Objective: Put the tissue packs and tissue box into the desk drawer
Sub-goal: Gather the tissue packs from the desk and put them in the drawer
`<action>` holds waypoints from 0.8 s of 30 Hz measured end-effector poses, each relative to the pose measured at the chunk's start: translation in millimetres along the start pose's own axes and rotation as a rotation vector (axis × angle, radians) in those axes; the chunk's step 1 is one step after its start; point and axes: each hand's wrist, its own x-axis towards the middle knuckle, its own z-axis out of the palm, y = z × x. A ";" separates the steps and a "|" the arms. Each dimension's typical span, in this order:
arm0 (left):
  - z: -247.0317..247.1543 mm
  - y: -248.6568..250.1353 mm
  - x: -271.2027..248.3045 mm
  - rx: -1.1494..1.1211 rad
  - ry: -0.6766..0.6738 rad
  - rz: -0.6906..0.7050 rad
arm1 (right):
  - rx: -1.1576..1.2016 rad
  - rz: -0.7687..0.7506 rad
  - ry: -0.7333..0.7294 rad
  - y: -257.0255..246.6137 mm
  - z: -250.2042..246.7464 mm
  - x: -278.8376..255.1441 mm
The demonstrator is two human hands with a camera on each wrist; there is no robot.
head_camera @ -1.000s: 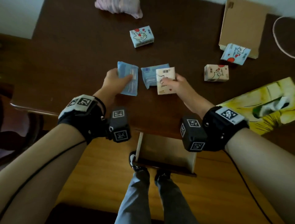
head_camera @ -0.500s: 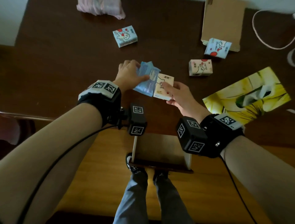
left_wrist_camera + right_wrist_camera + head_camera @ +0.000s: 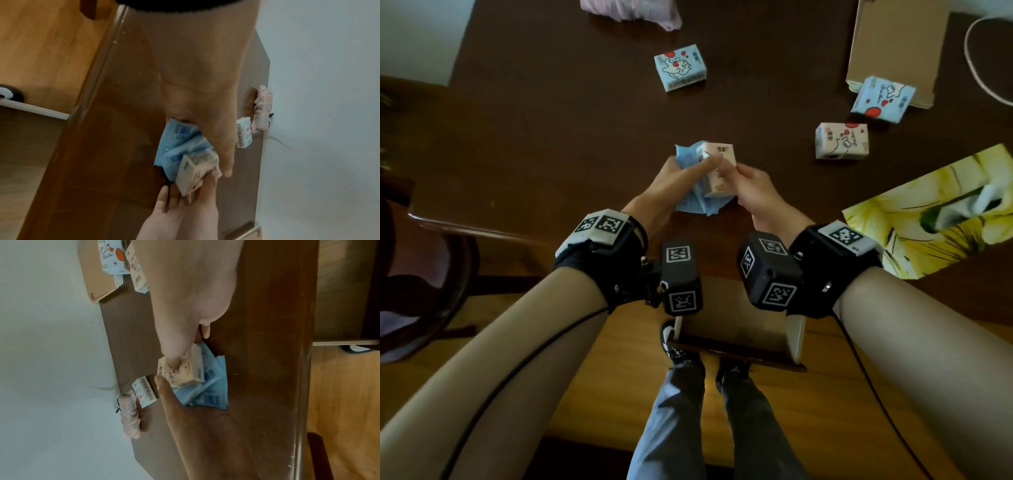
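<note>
My left hand (image 3: 681, 173) holds two flat blue tissue packs (image 3: 693, 198) (image 3: 176, 146) (image 3: 207, 391) at the desk's near middle. My right hand (image 3: 748, 181) pinches a cream tissue pack (image 3: 717, 168) (image 3: 195, 170) (image 3: 185, 371) and presses it against the blue ones. A blue cartoon pack (image 3: 680, 72) lies further back, another blue pack (image 3: 883, 99) and a cream pack (image 3: 841, 140) at the right. The yellow tissue box (image 3: 928, 212) sits at the right edge. The open drawer (image 3: 736, 325) is below my wrists.
A brown cardboard box (image 3: 893, 48) stands at the back right, with a pale cable (image 3: 976, 68) beside it. A folded pink umbrella (image 3: 630, 10) lies at the back. A dark chair (image 3: 431, 260) is at the left. My feet (image 3: 678, 346) stand under the drawer.
My left hand gathered both blue packs and slid right. My right hand brought the cream pack left against them, so both hands now meet at the desk's middle.
</note>
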 end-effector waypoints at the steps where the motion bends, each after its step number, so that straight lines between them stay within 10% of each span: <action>1: -1.2 -1.2 0.8 0.008 0.042 -0.008 | -0.027 0.016 -0.025 -1.9 2.1 0.2; 5: -5.4 -6.3 6.0 -0.028 0.121 -0.021 | -0.135 0.019 -0.036 -7.9 0.9 0.8; 14: -9.9 -4.3 1.4 -0.070 0.087 -0.060 | -0.599 -0.168 0.705 -9.8 -86.4 35.3; 24: -5.4 0.5 0.3 -0.128 0.250 -0.004 | -0.734 -0.262 0.534 -21.5 -71.5 45.2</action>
